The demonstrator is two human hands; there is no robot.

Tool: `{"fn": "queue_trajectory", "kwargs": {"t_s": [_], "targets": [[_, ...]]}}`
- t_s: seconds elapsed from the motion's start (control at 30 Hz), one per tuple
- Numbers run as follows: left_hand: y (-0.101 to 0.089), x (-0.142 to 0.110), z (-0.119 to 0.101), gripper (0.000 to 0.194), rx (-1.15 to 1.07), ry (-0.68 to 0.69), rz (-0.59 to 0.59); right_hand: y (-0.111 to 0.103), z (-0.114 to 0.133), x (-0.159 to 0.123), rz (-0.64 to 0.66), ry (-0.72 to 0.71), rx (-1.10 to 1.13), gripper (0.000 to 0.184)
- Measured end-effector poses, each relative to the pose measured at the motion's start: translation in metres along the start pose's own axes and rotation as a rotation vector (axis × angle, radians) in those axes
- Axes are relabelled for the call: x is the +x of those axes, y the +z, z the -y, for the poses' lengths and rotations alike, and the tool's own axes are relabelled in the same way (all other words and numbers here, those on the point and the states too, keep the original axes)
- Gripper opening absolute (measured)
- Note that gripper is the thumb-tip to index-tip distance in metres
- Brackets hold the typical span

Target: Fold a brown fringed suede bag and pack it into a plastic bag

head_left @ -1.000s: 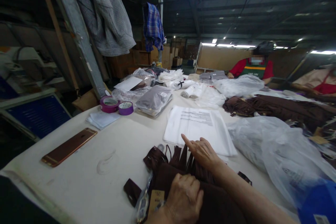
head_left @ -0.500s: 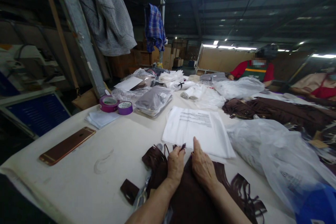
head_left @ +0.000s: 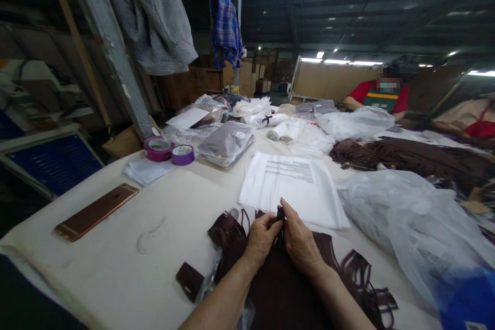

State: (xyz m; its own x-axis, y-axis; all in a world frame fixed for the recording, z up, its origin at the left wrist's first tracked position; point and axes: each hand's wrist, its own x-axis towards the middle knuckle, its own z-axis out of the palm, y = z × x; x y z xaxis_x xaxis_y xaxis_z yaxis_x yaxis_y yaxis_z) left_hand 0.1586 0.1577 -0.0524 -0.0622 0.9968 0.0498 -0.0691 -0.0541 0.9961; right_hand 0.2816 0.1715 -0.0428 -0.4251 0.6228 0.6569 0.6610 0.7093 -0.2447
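A dark brown fringed garment (head_left: pixel 282 291) lies spread on the table in front of me, fringe strips fanning out at both sides. My left hand (head_left: pixel 260 242) is closed at its far edge, thumb and fingers pinching dark fringe strips (head_left: pixel 279 216). Facing it, my right hand (head_left: pixel 300 242) presses the same strips from the other side, its fingers long and held together. The strips stand up between the two hands, and the fingertips partly hide them. Just beyond my hands a flat white plastic bag (head_left: pixel 251 185) with printed text touches the garment's far side.
To the left are a phone (head_left: pixel 96 211), folded pale sheets (head_left: pixel 149 171) and purple tape rolls (head_left: pixel 183 154). A bagged grey item (head_left: pixel 226 143) sits farther back. Clear plastic bags (head_left: pixel 386 216) and brown fringed pieces (head_left: pixel 417 162) cover the right. A co-worker (head_left: pixel 384 95) is across the table.
My hands have come together at the garment's far edge. The right hand has moved in against the fringe strips beside the left fingers. The view has shifted slightly.
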Motion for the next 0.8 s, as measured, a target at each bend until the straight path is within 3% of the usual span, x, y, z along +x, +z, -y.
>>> {"fn": "queue_trajectory", "kwargs": {"t_s": [0.23,0.4,0.47,0.57,0.7,0.8], "targets": [[-0.001,0.000,0.003,0.014,-0.003,0.002,0.009,0.013,-0.003,-0.009,-0.002,0.008,-0.124,0.070],[0.000,-0.003,0.003,0.016,0.069,0.008,-0.130,0.011,-0.016,-0.013,-0.109,0.302,-0.281,0.055],[-0.001,-0.002,0.004,0.015,0.097,0.011,-0.191,0.006,-0.017,-0.011,-0.109,0.353,-0.283,0.047],[0.000,0.000,0.007,0.005,0.118,0.018,-0.269,-0.002,-0.004,-0.008,-0.016,0.296,-0.212,0.040],[0.002,0.002,0.005,0.022,0.145,0.021,-0.317,-0.008,0.029,-0.016,0.130,0.201,-0.133,0.034],[-0.008,0.002,-0.012,0.037,0.216,0.043,-0.324,-0.009,0.046,-0.029,0.201,0.174,-0.105,0.032]]}}
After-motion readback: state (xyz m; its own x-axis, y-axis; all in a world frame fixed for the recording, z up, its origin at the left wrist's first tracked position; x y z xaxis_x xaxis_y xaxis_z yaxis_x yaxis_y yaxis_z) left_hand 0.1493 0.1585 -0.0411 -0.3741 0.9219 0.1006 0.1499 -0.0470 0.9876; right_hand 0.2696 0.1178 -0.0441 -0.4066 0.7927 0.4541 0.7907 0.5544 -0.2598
